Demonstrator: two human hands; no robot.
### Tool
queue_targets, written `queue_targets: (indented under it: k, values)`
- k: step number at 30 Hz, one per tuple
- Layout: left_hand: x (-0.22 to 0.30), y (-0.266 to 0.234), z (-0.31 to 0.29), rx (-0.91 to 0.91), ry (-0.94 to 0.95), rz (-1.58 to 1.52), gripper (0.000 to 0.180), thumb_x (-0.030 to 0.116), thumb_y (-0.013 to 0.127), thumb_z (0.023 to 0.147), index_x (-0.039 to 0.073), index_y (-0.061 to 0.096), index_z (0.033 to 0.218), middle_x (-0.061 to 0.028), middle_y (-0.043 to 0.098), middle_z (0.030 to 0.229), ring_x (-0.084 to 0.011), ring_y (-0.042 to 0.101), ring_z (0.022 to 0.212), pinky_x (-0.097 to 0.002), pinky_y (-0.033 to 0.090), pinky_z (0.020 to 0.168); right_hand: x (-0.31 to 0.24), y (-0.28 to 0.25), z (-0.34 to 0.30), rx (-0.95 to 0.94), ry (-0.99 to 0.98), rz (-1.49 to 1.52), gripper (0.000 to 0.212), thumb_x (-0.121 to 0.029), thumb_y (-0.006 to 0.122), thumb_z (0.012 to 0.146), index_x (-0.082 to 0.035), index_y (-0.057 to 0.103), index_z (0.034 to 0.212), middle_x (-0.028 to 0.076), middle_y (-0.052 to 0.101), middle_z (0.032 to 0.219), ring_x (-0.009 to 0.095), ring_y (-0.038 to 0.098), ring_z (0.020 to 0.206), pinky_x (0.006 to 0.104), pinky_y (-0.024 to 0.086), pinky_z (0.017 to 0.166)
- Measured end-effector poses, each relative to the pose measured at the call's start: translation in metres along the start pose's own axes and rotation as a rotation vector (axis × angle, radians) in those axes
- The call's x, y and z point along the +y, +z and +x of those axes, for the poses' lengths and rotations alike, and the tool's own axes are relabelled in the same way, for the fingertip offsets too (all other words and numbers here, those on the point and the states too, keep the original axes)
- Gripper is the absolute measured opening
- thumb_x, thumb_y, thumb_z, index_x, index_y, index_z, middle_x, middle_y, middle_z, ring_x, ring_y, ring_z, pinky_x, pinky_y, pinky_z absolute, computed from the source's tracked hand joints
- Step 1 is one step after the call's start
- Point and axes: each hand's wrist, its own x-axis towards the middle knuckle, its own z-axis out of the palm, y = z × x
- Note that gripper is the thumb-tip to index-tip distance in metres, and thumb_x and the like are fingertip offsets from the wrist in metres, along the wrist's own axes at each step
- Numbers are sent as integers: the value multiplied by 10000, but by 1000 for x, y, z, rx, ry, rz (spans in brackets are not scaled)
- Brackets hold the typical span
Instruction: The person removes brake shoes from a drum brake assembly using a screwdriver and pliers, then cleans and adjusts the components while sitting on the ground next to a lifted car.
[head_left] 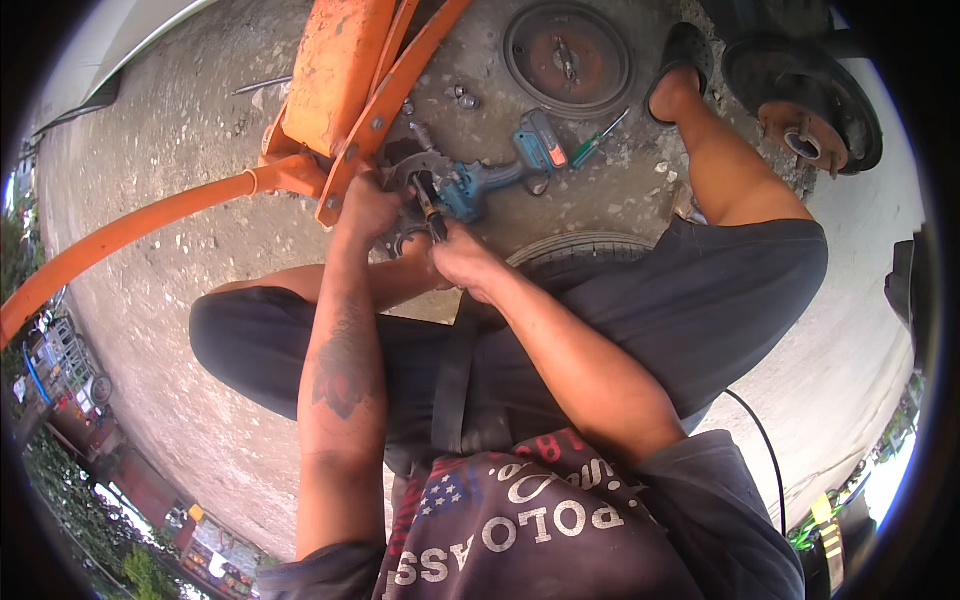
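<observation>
Shirt [570, 530] nearest, forearms [345, 320] converge, right grip [466, 262] closed round black handle [437, 227], left grip [370, 208] unclear.

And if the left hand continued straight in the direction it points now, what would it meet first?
Most likely the left hand would meet the orange metal bar just beyond it, though the depth is unclear.

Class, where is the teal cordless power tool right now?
In the head view, the power tool lies just beyond the right hand, right of the orange frame, with the green-handled screwdriver beside its battery.
</observation>
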Motion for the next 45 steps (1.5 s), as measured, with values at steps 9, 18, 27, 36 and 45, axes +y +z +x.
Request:
queue_targets:
  k: [9,18,27,36,45]
  values:
    - [-17,34,0,117,77,400,396,205,753,726,-129,653,914,-326,677,916,-411,696,921,-452,554,781,12,-11,29,38,194,-21,286,-260,603,914,10,692,878,78,613,732,155,513,531,359,329,418]
    - [-4,37,-15,193,-13,336,393,257,694,804,-126,650,878,-341,665,922,-433,677,955,-480,538,828,14,-2,42,210,51,-397,457,-367,683,857,75,702,973,261,701,1007,362,695,971,451,539,822]
    - [-40,49,-11,248,64,441,485,341,695,840,-103,607,1016,-341,662,977,-495,646,971,-504,520,873,16,2,41,384,266,-279,474,-317,748,776,78,695,1033,285,679,1096,371,666,1070,418,520,886]
    - [-35,49,-17,209,105,476,504,297,751,785,-101,585,1045,-331,662,994,-489,643,973,-506,519,877,16,0,41,398,290,-267,560,-462,787,751,18,718,1032,214,708,1089,326,685,1050,399,552,879]
    - [-30,46,-25,171,147,357,449,220,747,749,-78,586,1042,-342,656,988,-496,641,970,-505,519,861,26,4,51,419,273,-233,458,-344,743,735,24,723,1007,238,703,1076,336,685,1050,390,544,886]
